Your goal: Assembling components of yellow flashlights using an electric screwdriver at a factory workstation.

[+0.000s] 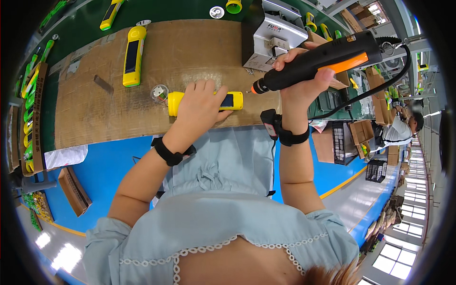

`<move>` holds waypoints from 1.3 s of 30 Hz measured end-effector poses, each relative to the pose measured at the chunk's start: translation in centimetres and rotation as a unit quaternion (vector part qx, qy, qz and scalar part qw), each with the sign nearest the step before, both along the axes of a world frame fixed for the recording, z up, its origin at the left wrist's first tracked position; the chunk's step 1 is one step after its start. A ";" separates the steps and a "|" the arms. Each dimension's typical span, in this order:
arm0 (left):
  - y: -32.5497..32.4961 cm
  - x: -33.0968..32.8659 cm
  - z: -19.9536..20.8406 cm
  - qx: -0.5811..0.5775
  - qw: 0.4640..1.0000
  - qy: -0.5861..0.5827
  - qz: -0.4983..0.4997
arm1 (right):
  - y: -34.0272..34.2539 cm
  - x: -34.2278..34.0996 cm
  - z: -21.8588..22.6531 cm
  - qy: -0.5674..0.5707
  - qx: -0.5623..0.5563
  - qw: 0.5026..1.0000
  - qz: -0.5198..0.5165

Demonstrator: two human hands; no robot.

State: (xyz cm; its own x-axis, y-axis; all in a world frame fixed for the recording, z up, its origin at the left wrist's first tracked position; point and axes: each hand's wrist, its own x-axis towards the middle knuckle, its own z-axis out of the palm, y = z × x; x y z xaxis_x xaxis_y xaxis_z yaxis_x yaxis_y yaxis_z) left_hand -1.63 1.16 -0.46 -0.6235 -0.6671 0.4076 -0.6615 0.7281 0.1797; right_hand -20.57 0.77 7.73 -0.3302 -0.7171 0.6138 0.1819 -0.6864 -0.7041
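Note:
My left hand [200, 102] is closed over a yellow flashlight [175, 103] with a dark solar panel, which lies on its side on the cardboard sheet [190, 47]. Gripped in my right hand [304, 90] is a black and orange electric screwdriver [327, 61]. Its tip points left and sits just off the flashlight's right end, apart from it. By the flashlight's left end is a clear round lamp head [159, 93] with small parts inside. A second yellow flashlight [134, 57], panel up, lies farther off to the left.
Behind my right hand stands a silver and black screw feeder [273, 35], with loose screws at its foot. A long carton [40, 109] of green and yellow flashlights lines the left edge. The screwdriver's black cable [380, 92] loops down at right. Another person [399, 128] sits far right.

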 end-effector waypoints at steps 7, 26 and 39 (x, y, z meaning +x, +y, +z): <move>-0.1 -0.1 0.1 0.001 1.000 -0.008 0.005 | -0.6 1.0 -0.7 0.076 0.081 0.994 -0.013; 2.3 0.1 -0.8 -0.029 0.999 -0.001 0.019 | 0.9 0.8 0.8 0.068 0.125 0.988 0.061; 2.4 0.1 -0.4 -0.025 1.000 -0.001 0.004 | 0.0 0.5 -0.5 0.047 0.127 0.990 0.037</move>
State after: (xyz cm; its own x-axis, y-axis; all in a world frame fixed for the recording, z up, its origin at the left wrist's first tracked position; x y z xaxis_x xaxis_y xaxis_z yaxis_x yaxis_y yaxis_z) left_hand -1.49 3.60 -0.90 -0.6189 -0.6509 0.4396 -0.6673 0.7309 0.1428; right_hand -20.11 0.74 7.27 -0.2214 -0.8721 0.4363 0.1510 -0.4727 -0.8682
